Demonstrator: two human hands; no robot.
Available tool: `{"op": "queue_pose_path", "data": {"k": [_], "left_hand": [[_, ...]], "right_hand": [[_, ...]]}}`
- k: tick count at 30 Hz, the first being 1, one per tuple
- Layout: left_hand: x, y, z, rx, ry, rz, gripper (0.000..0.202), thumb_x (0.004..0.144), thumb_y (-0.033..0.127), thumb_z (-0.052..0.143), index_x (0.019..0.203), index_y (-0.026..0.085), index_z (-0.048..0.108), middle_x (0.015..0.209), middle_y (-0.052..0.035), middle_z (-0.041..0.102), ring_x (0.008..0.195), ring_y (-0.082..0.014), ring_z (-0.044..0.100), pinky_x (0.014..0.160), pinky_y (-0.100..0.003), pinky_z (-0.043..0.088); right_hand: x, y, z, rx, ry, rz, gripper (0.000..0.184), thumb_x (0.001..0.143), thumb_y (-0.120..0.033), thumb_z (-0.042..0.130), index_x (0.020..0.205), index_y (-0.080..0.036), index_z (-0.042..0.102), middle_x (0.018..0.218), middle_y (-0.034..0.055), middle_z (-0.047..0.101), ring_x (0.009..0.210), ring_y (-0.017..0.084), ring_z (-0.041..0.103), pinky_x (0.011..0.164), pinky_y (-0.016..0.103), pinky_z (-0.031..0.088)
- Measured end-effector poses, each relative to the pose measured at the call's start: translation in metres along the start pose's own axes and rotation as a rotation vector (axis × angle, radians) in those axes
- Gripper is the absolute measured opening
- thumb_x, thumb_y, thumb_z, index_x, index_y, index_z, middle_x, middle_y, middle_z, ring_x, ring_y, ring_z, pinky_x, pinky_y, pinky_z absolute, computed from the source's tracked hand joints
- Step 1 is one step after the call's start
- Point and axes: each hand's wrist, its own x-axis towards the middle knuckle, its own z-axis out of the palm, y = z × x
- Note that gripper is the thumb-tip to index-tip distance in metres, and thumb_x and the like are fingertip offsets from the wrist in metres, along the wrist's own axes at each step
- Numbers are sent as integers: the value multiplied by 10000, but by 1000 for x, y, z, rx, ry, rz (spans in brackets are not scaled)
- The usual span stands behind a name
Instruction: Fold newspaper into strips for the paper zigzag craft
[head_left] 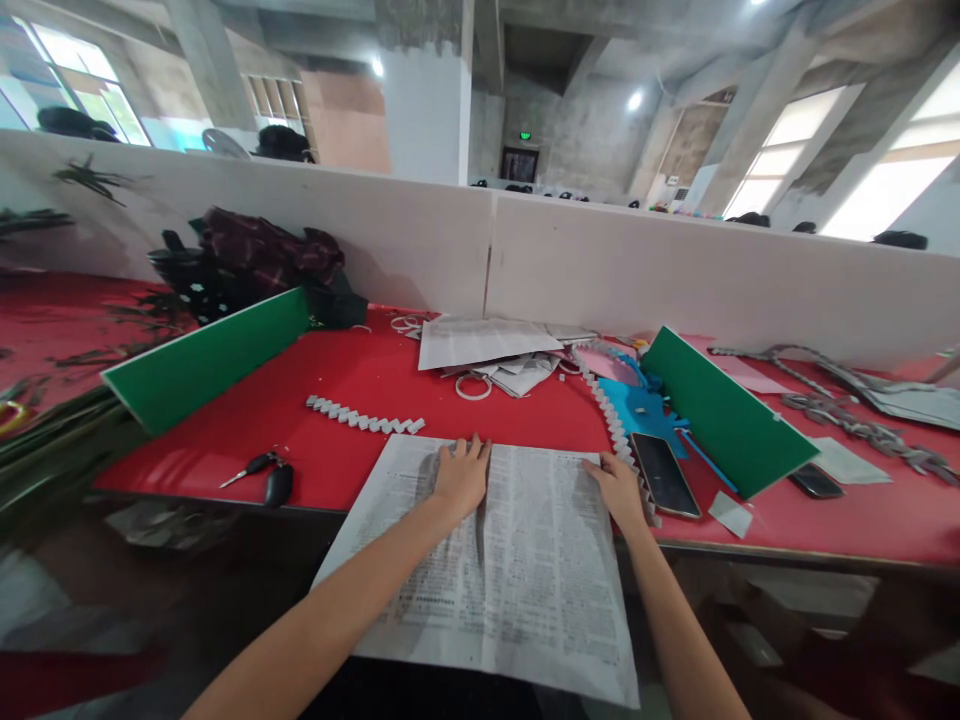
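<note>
A large sheet of newspaper (551, 560) with a crease down its middle lies over the table's front edge, its near part hanging toward me. My left hand (461, 478) rests flat on its upper part beside the crease, fingers stretched toward the far edge. At the upper right corner, my right hand (619, 488) holds the paper's side edge, thumb on top; the fingers underneath are partly hidden. A zigzag folded-paper strip (366, 415) lies just beyond the newspaper, and a longer folded-paper chain (611, 415) runs down beside my right hand.
Green divider boards (217, 355) stand left and right on the red table (345, 460). Car keys (277, 480) lie at left, a phone (665, 475) at right near blue paper pieces (637, 410). Behind are stacked papers (487, 342), a white ring (473, 386) and a white partition (600, 265).
</note>
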Motion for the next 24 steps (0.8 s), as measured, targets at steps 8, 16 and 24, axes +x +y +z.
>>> {"op": "queue_pose_path", "data": {"k": [8,16,24], "left_hand": [[-1,0,2,14,22,2,523,856,144,324,1378,151,358,1393,-157,392,1134,-337,411,860,-529,361],[-1,1,1,16,15,0,524,853,144,323,1376,139,361,1399,-154,391,1130,-337,412,830,-518,384],[0,1,4,21,27,-2,524,850,149,342,1373,150,363,1397,-148,393,1117,-327,419,819,-498,394]], "right_hand": [[-3,-4,1,26,9,38,270,623,-417,551,556,-206,397,536,-59,391,572,117,357,560,237,275],[-3,-6,1,49,27,39,280,605,-426,562,542,-204,402,538,-57,393,578,117,357,564,238,274],[-4,-6,1,45,28,33,254,633,-415,552,562,-200,437,539,-53,411,586,121,365,558,234,272]]}}
